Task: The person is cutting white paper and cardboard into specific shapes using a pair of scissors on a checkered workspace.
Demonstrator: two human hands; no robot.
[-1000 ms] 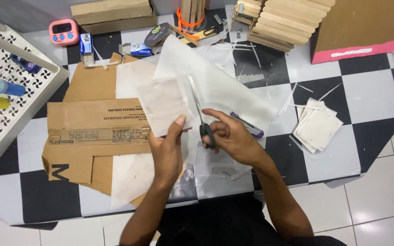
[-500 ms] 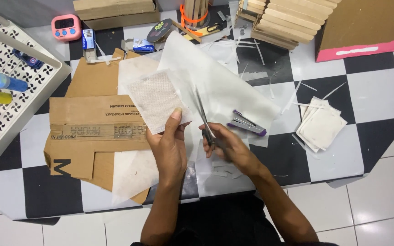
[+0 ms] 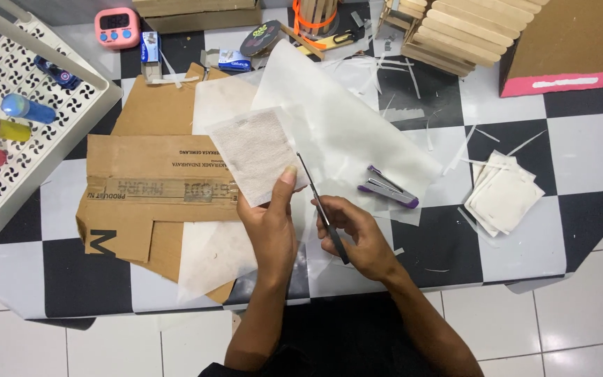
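- Checkered black-and-white bench is seen from above, with white tiled floor below its near edge.
- Left hand is closed on a small white pouch; the thumb is pressed on its lower right corner and the pouch is held up over the cardboard.
- Right hand is closed around the handles of the scissors; the blades are pointed up and away, with the tip just beside the pouch's right edge. Whether the blades are parted cannot be told.
- Large sheet of translucent paper is spread under and behind both hands.
- Flattened cardboard is laid left of the hands, partly under the paper.
- Purple stapler is lying on the paper, right of the scissors, apart from them.
- Stack of finished white pouches is placed near the right side.
- White perforated rack is at the far left, holding coloured bottles.
- Pink timer is at the top left.
- Wooden sticks are piled at the top, with paper scraps scattered nearby.
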